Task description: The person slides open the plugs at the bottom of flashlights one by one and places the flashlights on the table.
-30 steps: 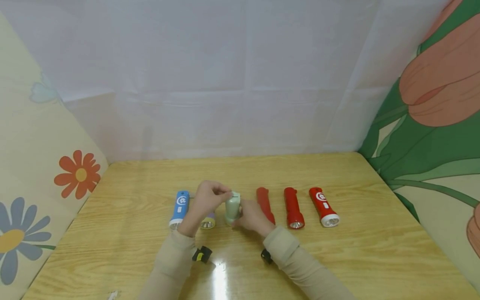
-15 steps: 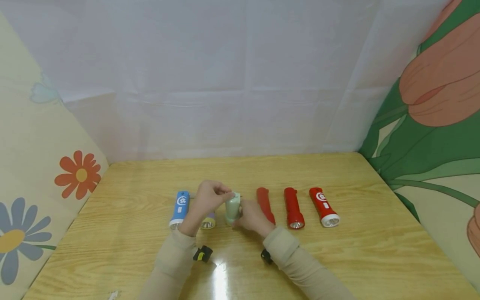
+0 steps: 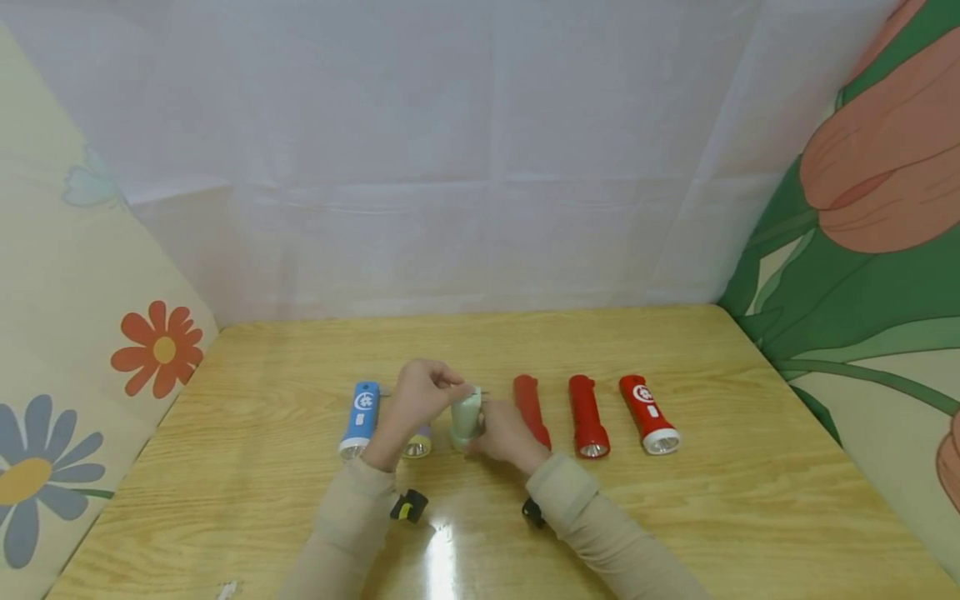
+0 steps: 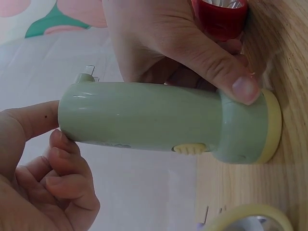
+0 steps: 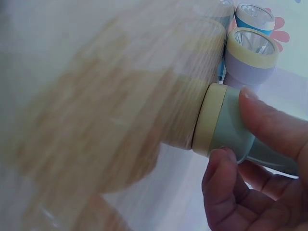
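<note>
A pale green flashlight (image 3: 467, 417) with a cream rim stands lens-down on the table. Two metal plug prongs (image 4: 90, 71) stick out beside its tail end. With thumb and curled fingers, my right hand (image 3: 510, 429) grips the flashlight's head low down, near the tabletop. My left hand (image 3: 423, 393) is at the upturned tail, its thumb and a fingertip pinching the edge there. A yellow ribbed switch (image 4: 189, 148) shows on the body in the left wrist view.
Left of the hands lie a blue flashlight (image 3: 361, 417) and a lilac one with a yellow rim (image 3: 417, 444), partly hidden by the left arm. To the right lie a plain red flashlight (image 3: 529, 408), another red flashlight (image 3: 587, 417) and a red-and-white one (image 3: 648, 414).
My left hand's fingertips have shifted slightly right across the tail end. The right hand and the green flashlight stay in place.
</note>
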A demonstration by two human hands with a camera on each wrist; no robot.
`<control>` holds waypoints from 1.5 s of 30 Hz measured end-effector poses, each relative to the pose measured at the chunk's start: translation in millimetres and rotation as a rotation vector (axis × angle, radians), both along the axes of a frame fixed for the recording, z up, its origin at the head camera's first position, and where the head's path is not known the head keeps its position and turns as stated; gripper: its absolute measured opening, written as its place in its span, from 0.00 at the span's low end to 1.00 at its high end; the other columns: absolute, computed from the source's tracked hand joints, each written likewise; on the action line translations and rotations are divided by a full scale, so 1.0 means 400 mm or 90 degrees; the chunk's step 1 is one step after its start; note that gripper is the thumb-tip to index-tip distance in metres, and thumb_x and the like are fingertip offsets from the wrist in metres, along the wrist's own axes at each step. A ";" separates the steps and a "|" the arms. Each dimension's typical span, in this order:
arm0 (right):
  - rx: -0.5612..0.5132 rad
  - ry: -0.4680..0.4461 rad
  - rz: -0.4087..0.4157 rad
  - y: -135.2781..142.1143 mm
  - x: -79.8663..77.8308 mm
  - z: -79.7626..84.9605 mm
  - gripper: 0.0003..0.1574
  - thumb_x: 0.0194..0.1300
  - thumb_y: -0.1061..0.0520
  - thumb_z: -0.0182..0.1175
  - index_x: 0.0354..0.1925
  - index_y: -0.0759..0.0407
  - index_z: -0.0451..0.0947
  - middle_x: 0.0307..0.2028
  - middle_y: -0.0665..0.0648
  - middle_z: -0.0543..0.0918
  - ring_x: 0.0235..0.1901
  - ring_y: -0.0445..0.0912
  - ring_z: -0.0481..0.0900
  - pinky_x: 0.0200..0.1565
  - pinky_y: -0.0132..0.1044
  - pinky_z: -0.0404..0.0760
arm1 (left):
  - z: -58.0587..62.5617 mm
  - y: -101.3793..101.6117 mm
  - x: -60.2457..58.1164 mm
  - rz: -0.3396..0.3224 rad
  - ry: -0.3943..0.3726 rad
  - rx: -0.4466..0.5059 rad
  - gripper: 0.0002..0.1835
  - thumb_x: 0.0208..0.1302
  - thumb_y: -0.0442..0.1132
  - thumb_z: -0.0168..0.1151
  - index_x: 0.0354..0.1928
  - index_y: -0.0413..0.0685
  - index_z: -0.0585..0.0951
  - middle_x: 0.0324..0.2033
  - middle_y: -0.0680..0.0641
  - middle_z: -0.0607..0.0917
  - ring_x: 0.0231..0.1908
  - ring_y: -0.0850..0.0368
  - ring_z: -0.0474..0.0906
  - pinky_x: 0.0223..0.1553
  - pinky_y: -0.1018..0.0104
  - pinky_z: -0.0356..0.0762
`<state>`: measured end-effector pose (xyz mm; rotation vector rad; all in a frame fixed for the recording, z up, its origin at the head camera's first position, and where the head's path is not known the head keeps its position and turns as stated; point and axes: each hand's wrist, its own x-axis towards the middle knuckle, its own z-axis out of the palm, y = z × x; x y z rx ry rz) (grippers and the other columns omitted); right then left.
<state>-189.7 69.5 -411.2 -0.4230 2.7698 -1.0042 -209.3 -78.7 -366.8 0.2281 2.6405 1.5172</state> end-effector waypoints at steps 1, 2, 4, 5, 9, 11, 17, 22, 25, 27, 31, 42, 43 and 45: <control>0.001 0.000 0.000 0.000 0.000 0.000 0.31 0.41 0.60 0.74 0.45 0.66 0.75 0.37 0.60 0.81 0.33 0.47 0.77 0.37 0.40 0.78 | 0.000 0.001 0.000 0.000 0.000 0.001 0.08 0.51 0.40 0.69 0.28 0.43 0.83 0.20 0.48 0.77 0.19 0.58 0.68 0.18 0.70 0.66; 0.001 0.000 0.000 0.001 -0.001 -0.001 0.31 0.41 0.60 0.74 0.45 0.66 0.75 0.37 0.60 0.81 0.33 0.47 0.77 0.37 0.40 0.78 | 0.000 0.001 -0.001 0.000 0.000 0.002 0.08 0.51 0.40 0.69 0.28 0.43 0.83 0.20 0.48 0.77 0.19 0.58 0.67 0.18 0.70 0.66; 0.003 0.003 0.003 0.002 -0.001 -0.001 0.31 0.41 0.59 0.74 0.45 0.66 0.75 0.37 0.60 0.81 0.33 0.47 0.77 0.37 0.40 0.78 | 0.000 0.003 -0.001 -0.001 0.004 0.004 0.08 0.51 0.40 0.69 0.28 0.42 0.83 0.19 0.48 0.77 0.19 0.58 0.67 0.18 0.70 0.66; 0.003 0.004 0.004 0.003 -0.001 -0.002 0.31 0.41 0.59 0.74 0.45 0.66 0.75 0.37 0.61 0.81 0.34 0.48 0.77 0.38 0.40 0.78 | 0.001 0.004 -0.001 -0.001 0.006 0.005 0.08 0.50 0.39 0.69 0.27 0.42 0.83 0.19 0.48 0.77 0.19 0.58 0.67 0.18 0.71 0.65; 0.004 0.011 0.009 0.005 -0.003 -0.004 0.33 0.42 0.59 0.74 0.47 0.66 0.74 0.40 0.62 0.81 0.40 0.51 0.78 0.42 0.43 0.78 | 0.007 0.008 0.002 0.002 0.010 0.011 0.08 0.49 0.38 0.70 0.26 0.41 0.82 0.18 0.48 0.77 0.18 0.59 0.67 0.17 0.71 0.65; 0.004 0.013 0.009 0.006 -0.004 -0.005 0.34 0.42 0.58 0.74 0.48 0.66 0.74 0.41 0.62 0.81 0.41 0.52 0.78 0.43 0.44 0.77 | 0.008 0.009 0.003 0.004 0.011 0.012 0.08 0.49 0.38 0.70 0.26 0.41 0.82 0.18 0.48 0.77 0.18 0.59 0.67 0.17 0.71 0.64; 0.004 0.027 0.010 0.008 -0.004 -0.006 0.34 0.41 0.59 0.75 0.48 0.67 0.74 0.41 0.62 0.81 0.41 0.53 0.78 0.44 0.45 0.77 | 0.009 0.013 0.002 0.008 0.017 0.010 0.09 0.48 0.39 0.71 0.25 0.41 0.82 0.18 0.49 0.77 0.19 0.59 0.68 0.18 0.70 0.65; 0.011 0.044 0.011 0.008 -0.005 -0.007 0.34 0.40 0.58 0.75 0.47 0.66 0.75 0.40 0.62 0.81 0.41 0.52 0.78 0.44 0.44 0.77 | 0.009 0.016 0.001 0.014 0.012 0.008 0.09 0.47 0.40 0.71 0.25 0.41 0.82 0.18 0.49 0.77 0.19 0.58 0.69 0.19 0.70 0.66; 0.014 0.043 0.008 0.009 -0.005 -0.006 0.34 0.40 0.58 0.75 0.47 0.66 0.75 0.40 0.62 0.82 0.41 0.52 0.78 0.44 0.44 0.77 | 0.008 0.017 0.001 0.017 0.012 0.008 0.10 0.47 0.40 0.71 0.25 0.41 0.82 0.19 0.48 0.77 0.20 0.57 0.69 0.19 0.70 0.67; 0.013 0.040 0.007 0.010 -0.005 -0.005 0.33 0.40 0.58 0.75 0.47 0.66 0.75 0.40 0.62 0.82 0.40 0.52 0.78 0.44 0.44 0.77 | 0.008 0.018 0.002 0.017 0.014 0.011 0.10 0.47 0.40 0.71 0.25 0.41 0.81 0.19 0.48 0.78 0.21 0.57 0.70 0.20 0.69 0.68; 0.011 0.039 0.009 0.011 -0.004 -0.004 0.33 0.40 0.59 0.75 0.47 0.67 0.75 0.40 0.62 0.82 0.40 0.52 0.78 0.44 0.44 0.77 | 0.006 0.019 0.003 0.015 0.019 0.014 0.10 0.47 0.40 0.71 0.25 0.41 0.81 0.20 0.48 0.78 0.22 0.57 0.70 0.21 0.69 0.69; -0.003 0.051 0.024 0.005 -0.001 -0.006 0.34 0.40 0.60 0.75 0.47 0.67 0.75 0.41 0.62 0.81 0.41 0.53 0.78 0.43 0.44 0.77 | -0.001 0.009 0.015 -0.002 0.081 0.007 0.10 0.49 0.39 0.70 0.26 0.40 0.81 0.17 0.49 0.76 0.19 0.59 0.69 0.18 0.71 0.67; -0.006 0.050 0.024 0.005 0.000 -0.005 0.34 0.40 0.60 0.75 0.47 0.67 0.75 0.40 0.62 0.81 0.40 0.53 0.78 0.43 0.44 0.77 | -0.002 0.008 0.016 -0.005 0.086 0.006 0.09 0.49 0.39 0.70 0.26 0.40 0.81 0.17 0.50 0.76 0.19 0.59 0.68 0.18 0.71 0.67; -0.009 0.045 0.023 0.005 0.000 -0.005 0.35 0.40 0.60 0.75 0.48 0.67 0.74 0.41 0.62 0.81 0.40 0.53 0.78 0.43 0.44 0.77 | -0.004 0.006 0.017 -0.009 0.095 0.004 0.09 0.50 0.39 0.70 0.27 0.40 0.81 0.17 0.50 0.75 0.18 0.59 0.68 0.17 0.72 0.65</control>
